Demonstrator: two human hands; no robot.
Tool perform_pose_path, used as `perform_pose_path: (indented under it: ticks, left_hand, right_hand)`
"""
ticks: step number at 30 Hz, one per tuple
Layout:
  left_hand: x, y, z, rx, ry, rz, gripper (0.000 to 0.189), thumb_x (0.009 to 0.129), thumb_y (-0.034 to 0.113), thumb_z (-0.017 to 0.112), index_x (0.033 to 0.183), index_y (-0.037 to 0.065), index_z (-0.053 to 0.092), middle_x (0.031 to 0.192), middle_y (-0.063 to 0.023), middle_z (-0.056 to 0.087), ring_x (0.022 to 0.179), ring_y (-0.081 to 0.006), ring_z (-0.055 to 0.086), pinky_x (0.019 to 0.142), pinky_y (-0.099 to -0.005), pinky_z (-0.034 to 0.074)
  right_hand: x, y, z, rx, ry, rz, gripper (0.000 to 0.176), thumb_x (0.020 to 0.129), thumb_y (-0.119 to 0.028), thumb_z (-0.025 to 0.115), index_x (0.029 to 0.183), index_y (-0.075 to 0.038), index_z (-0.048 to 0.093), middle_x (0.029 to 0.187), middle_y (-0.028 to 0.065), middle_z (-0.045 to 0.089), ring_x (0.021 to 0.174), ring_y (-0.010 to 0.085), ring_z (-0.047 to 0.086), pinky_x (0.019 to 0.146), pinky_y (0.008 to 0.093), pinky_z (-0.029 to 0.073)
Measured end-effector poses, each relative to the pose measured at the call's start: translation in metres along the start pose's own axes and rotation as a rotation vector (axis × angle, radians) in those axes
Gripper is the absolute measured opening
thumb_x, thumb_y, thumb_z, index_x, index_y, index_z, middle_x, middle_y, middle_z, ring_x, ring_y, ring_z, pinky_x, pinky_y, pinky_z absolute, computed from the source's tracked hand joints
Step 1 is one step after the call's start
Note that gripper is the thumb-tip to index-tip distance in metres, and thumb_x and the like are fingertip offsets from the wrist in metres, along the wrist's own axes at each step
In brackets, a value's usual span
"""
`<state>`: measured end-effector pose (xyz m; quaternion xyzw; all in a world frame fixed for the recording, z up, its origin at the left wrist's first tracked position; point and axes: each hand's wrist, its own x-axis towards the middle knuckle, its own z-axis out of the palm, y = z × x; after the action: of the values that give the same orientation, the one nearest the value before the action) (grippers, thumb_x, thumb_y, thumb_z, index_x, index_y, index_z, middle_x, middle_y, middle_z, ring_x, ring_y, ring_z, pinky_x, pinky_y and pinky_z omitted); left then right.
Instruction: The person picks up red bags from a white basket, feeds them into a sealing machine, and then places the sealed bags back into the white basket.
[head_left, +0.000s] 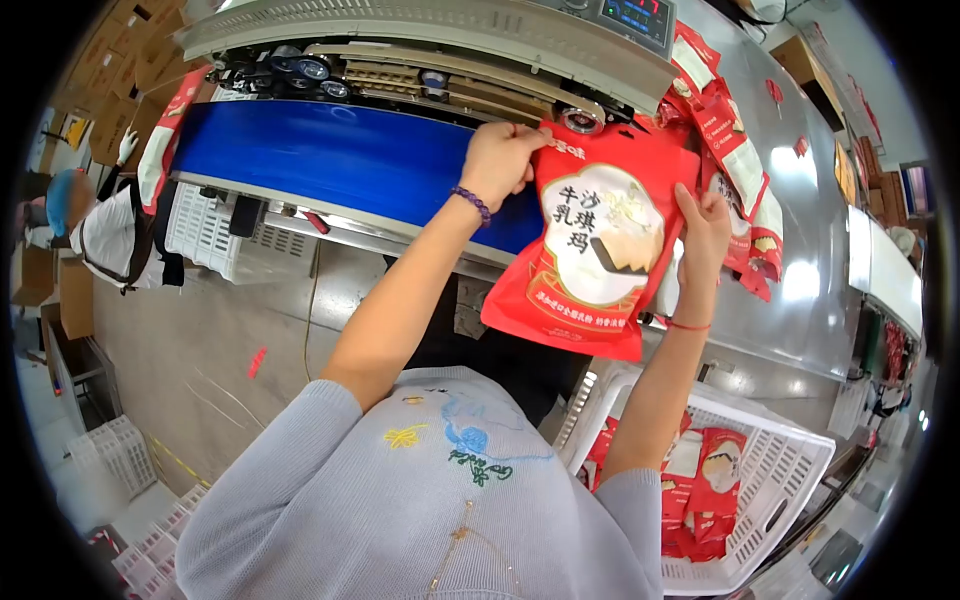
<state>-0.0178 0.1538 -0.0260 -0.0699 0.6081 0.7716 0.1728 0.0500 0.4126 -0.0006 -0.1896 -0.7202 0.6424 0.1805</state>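
A red bag with a pale oval label (600, 240) hangs upright between my hands, its top edge at the right end of the sealing machine (430, 40). My left hand (500, 160) pinches the bag's upper left corner, over the edge of the blue conveyor belt (320, 150). Along the bag's right edge, the fingers of my right hand (703, 225) are closed on it. Right behind that hand, more red bags (735, 150) lie piled on the metal table (815, 260).
Below right stands a white crate (790, 470) holding several red packages (715, 480). Another red bag (168, 140) is at the belt's left end. A person in a blue cap (62, 200) is at the far left, near cardboard boxes (100, 70).
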Motion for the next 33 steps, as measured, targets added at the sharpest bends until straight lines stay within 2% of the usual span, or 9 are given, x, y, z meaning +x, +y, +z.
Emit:
perform_pose_path:
  ticks: [4, 8, 14, 18, 21, 22, 28, 30, 33]
  left_hand:
    - [0.000, 0.004, -0.021, 0.458, 0.147, 0.168, 0.034, 0.090, 0.035, 0.062, 0.079, 0.003, 0.065, 0.054, -0.0010, 0.052, 0.042, -0.0095, 0.045, 0.039, -0.0253, 0.034]
    - [-0.014, 0.024, -0.087, 0.579, 0.225, 0.368, 0.027, 0.094, 0.028, 0.056, 0.105, 0.009, 0.072, 0.087, -0.0009, 0.067, 0.065, -0.0053, 0.054, 0.054, -0.0195, 0.041]
    - [-0.081, 0.064, -0.086, 0.152, 0.292, 0.585, 0.027, 0.096, 0.017, 0.053, 0.099, -0.006, 0.067, 0.065, 0.0036, 0.046, 0.052, -0.0019, 0.032, 0.047, -0.0199, 0.020]
    - [-0.100, 0.062, -0.059, 0.088, 0.006, 0.627, 0.027, 0.097, 0.015, 0.050, 0.094, -0.007, 0.065, 0.064, 0.0031, 0.043, 0.051, -0.0025, 0.029, 0.047, -0.0200, 0.019]
    - [-0.118, 0.051, -0.021, 0.190, -0.026, 0.604, 0.026, 0.096, 0.014, 0.050, 0.091, -0.006, 0.065, 0.063, 0.0026, 0.041, 0.050, -0.0025, 0.028, 0.047, -0.0185, 0.019]
    - [-0.121, 0.045, -0.013, 0.222, -0.061, 0.596, 0.025, 0.096, 0.014, 0.050, 0.092, -0.005, 0.065, 0.064, 0.0020, 0.043, 0.051, -0.0025, 0.030, 0.047, -0.0179, 0.019]
    - [-0.139, 0.030, 0.018, 0.657, -0.534, 0.569, 0.023, 0.081, 0.007, 0.065, 0.104, 0.006, 0.069, 0.084, -0.0024, 0.056, 0.068, -0.0079, 0.048, 0.057, -0.0214, 0.036]
    - [-0.146, 0.023, 0.035, 0.634, -0.759, 0.472, 0.051, 0.071, 0.010, 0.075, 0.120, 0.008, 0.061, 0.110, -0.0071, 0.054, 0.088, -0.0148, 0.054, 0.077, -0.0263, 0.046]
    - [-0.157, 0.002, 0.060, 0.554, -1.102, 0.562, 0.085, 0.068, 0.020, 0.080, 0.141, 0.005, 0.038, 0.140, -0.0183, 0.039, 0.132, -0.0350, 0.036, 0.111, -0.0425, 0.029]
  right_hand:
    - [0.002, 0.018, 0.022, -0.067, 0.039, -0.076, 0.026, 0.080, -0.014, 0.077, 0.073, -0.008, 0.053, 0.066, -0.0039, 0.050, 0.059, 0.0074, 0.045, 0.052, 0.0253, 0.038]
    - [-0.040, 0.018, 0.026, 0.217, 0.028, -0.102, 0.015, 0.095, -0.015, 0.058, 0.095, -0.001, 0.056, 0.081, 0.0086, 0.066, 0.064, 0.0112, 0.062, 0.052, 0.0223, 0.045]
    - [-0.202, 0.133, -0.159, -0.113, 1.013, -0.027, 0.028, 0.098, -0.021, 0.049, 0.081, 0.001, 0.056, 0.067, 0.0029, 0.055, 0.055, 0.0103, 0.048, 0.049, 0.0271, 0.040]
    - [-0.329, 0.226, -0.235, -0.954, 1.361, 0.343, 0.030, 0.091, -0.030, 0.060, 0.086, -0.001, 0.053, 0.073, 0.0064, 0.056, 0.066, 0.0207, 0.055, 0.059, 0.0335, 0.045]
    - [-0.355, 0.269, -0.259, 0.195, 1.161, 0.962, 0.030, 0.088, -0.031, 0.064, 0.087, -0.004, 0.053, 0.072, 0.0057, 0.056, 0.060, 0.0189, 0.054, 0.051, 0.0324, 0.041]
    - [-0.352, 0.270, -0.261, 0.193, 1.148, 0.967, 0.030, 0.088, -0.031, 0.064, 0.087, -0.004, 0.053, 0.072, 0.0057, 0.056, 0.060, 0.0189, 0.054, 0.051, 0.0324, 0.041]
    - [-0.258, 0.150, -0.223, 0.300, 0.922, 0.261, 0.019, 0.089, -0.023, 0.062, 0.079, -0.007, 0.061, 0.069, 0.0029, 0.061, 0.058, 0.0134, 0.054, 0.055, 0.0280, 0.044]
    - [-0.255, 0.080, -0.200, 0.393, 0.585, 0.140, 0.026, 0.091, -0.022, 0.058, 0.105, 0.000, 0.062, 0.103, 0.0114, 0.065, 0.096, 0.0222, 0.063, 0.084, 0.0350, 0.053]
    - [-0.266, 0.004, -0.139, 0.482, 0.396, 0.059, 0.032, 0.094, -0.023, 0.053, 0.111, 0.005, 0.057, 0.107, 0.0122, 0.062, 0.101, 0.0236, 0.058, 0.078, 0.0368, 0.052]
